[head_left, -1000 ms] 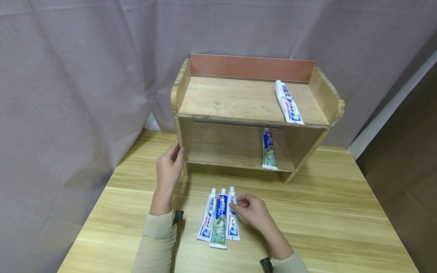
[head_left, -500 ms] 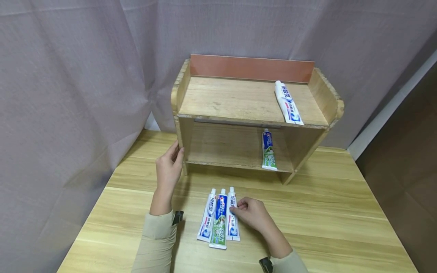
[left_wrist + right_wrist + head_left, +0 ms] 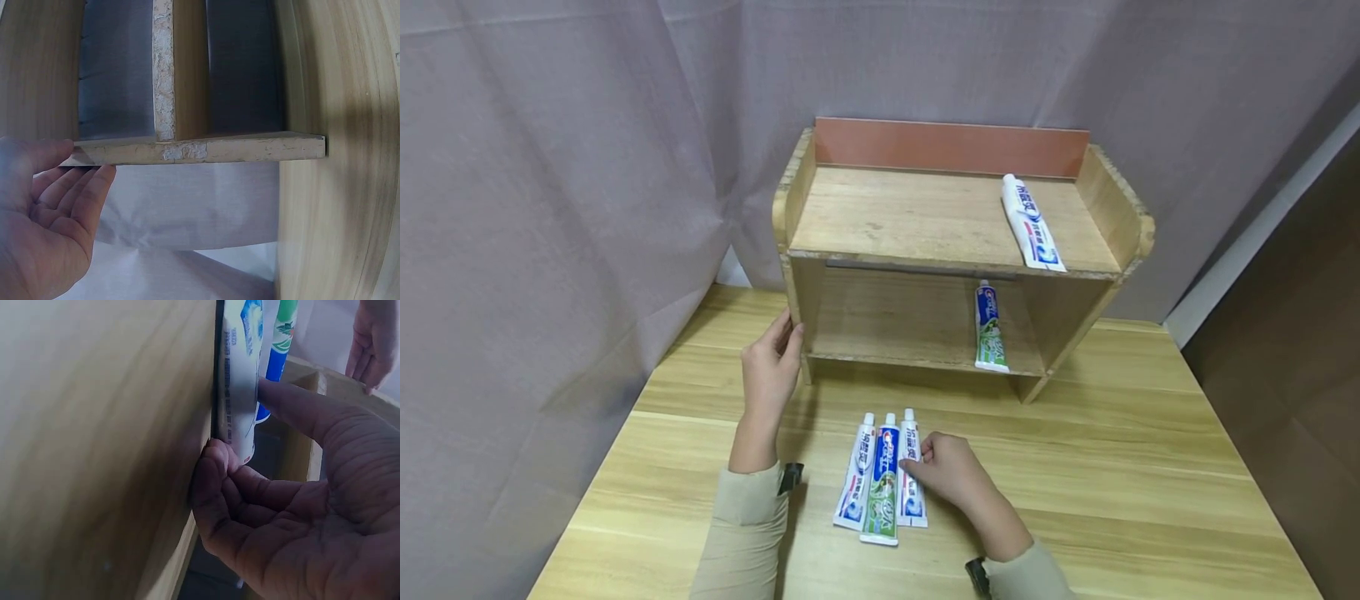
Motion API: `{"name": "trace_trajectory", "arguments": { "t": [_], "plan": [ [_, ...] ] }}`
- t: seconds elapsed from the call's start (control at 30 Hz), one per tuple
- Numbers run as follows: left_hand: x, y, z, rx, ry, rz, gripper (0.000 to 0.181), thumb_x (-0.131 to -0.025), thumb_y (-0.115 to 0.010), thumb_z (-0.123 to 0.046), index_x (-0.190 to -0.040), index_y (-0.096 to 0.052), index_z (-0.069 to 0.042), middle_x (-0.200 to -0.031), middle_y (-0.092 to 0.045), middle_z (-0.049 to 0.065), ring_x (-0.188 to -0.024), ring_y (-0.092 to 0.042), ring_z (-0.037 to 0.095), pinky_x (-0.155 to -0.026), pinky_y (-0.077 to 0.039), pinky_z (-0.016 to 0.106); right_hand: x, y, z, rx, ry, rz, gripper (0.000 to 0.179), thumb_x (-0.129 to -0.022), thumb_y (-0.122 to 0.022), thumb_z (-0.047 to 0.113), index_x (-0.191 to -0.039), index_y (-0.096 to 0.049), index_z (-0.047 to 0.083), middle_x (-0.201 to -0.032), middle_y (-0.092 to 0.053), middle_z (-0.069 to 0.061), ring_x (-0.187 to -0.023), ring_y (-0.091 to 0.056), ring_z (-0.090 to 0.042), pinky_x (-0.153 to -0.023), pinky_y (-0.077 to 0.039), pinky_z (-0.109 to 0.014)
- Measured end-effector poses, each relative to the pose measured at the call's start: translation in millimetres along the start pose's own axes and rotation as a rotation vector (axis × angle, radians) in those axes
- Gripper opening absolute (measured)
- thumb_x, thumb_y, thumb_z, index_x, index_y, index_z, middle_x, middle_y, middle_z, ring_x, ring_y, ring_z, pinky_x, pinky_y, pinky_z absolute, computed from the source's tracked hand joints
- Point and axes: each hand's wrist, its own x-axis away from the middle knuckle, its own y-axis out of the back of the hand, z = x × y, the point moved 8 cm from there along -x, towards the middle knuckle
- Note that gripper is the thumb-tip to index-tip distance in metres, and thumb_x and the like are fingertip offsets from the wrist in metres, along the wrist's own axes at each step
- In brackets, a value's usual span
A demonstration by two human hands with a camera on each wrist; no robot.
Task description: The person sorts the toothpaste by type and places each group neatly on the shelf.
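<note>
Right fingers in a pinch on a white tube, curled tips plain only in wrist view.

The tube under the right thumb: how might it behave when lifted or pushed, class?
The tube would probably give when squeezed, as its body tapers to a flat end. That broad end should discourage rolling. Its smooth surface might slip in the right hand.
</note>
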Motion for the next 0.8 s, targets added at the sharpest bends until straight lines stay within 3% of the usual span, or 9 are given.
{"name": "trace_trajectory", "arguments": {
  "t": [0.2, 0.8],
  "plan": [
    [0.5, -0.3, 0.3, 0.003, -0.002, 0.005, 0.034, -0.099, -0.066, -0.010, -0.131, -0.064, 0.001, -0.120, -0.067, 0.023, -0.106, -0.070, 0.032, -0.085, -0.059, 0.022, -0.8, -2.5, 1.9, 0.053, 0.010, -0.009, 0.033, -0.082, -0.082, 0.032, -0.081, -0.061, 0.007, -0.062, -0.054, 0.001, -0.054, -0.047, -0.012, -0.047, -0.042, -0.023],
    [0.7, -0.5, 0.0, 0.013, 0.007, 0.004, 0.034, -0.099, -0.065, -0.010, -0.131, -0.064, 0.001, -0.120, -0.067, 0.024, -0.106, -0.070, 0.032, -0.084, -0.059, 0.020, -3.9, -1.8, 4.9, 0.082, -0.011, 0.007, 0.036, -0.082, -0.082, 0.032, -0.070, -0.056, 0.010, -0.057, -0.049, 0.002, -0.050, -0.043, -0.011, -0.045, -0.036, -0.023]
  ]
}}
